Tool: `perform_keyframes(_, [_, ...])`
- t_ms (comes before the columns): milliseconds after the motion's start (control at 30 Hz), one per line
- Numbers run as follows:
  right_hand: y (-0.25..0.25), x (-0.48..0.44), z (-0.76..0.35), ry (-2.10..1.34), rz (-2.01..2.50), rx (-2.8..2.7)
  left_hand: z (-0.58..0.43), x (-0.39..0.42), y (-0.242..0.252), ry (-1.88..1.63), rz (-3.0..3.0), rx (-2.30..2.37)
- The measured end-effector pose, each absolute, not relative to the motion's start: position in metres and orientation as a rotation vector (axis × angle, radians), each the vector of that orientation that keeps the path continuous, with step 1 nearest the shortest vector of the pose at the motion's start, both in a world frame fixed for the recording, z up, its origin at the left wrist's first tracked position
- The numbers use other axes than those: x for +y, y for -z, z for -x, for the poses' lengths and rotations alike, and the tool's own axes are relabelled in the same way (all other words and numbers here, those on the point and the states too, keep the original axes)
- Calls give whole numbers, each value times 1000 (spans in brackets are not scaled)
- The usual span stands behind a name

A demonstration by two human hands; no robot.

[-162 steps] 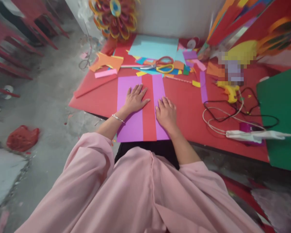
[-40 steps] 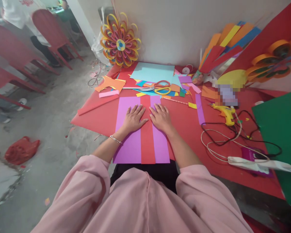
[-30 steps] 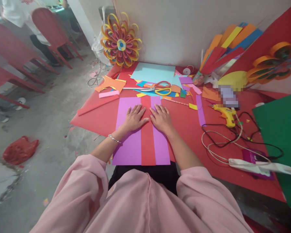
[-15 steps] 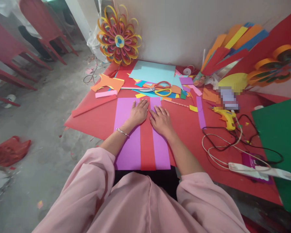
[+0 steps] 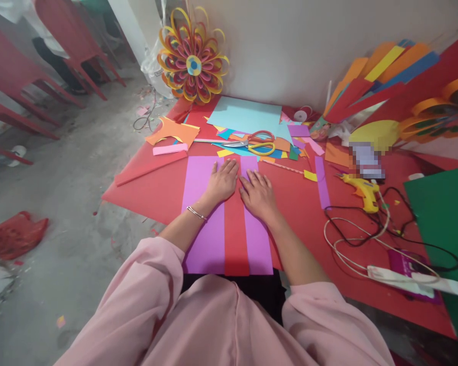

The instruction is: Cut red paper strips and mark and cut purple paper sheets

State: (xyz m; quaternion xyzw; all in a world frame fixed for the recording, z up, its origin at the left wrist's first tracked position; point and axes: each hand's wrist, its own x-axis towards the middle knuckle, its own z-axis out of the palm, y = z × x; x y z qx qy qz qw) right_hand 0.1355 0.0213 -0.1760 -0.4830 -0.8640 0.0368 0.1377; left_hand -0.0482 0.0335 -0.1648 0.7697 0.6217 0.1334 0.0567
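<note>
A purple paper sheet (image 5: 204, 244) lies on the red-covered table, its near edge against my body. Down its length runs a red paper strip (image 5: 235, 239). My left hand (image 5: 223, 180) rests flat across the purple sheet and the strip's left side near the far end. My right hand (image 5: 257, 193) lies flat on the purple paper at the strip's right edge. Fingers on both hands are stretched out, and neither holds anything. Just beyond the fingertips are scissors (image 5: 262, 143) with red and yellow handles, lying open on paper scraps.
To the right lie a yellow glue gun (image 5: 362, 190), tangled cables, a power strip (image 5: 400, 279) and a green sheet (image 5: 442, 213). A pale blue sheet (image 5: 246, 114) and a paper flower (image 5: 193, 65) are at the back. Pink chairs (image 5: 63, 30) stand on the left.
The view has shifted slightly, so everything sits a little further right and lower. Both hands stay pressed flat on the paper in nearly the same place.
</note>
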Motion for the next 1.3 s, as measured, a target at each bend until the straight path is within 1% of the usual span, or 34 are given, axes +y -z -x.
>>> perform_keyframes(1300, [169,17,-137,-59,1379,-2502,48,31,156,-285,-2360,1884])
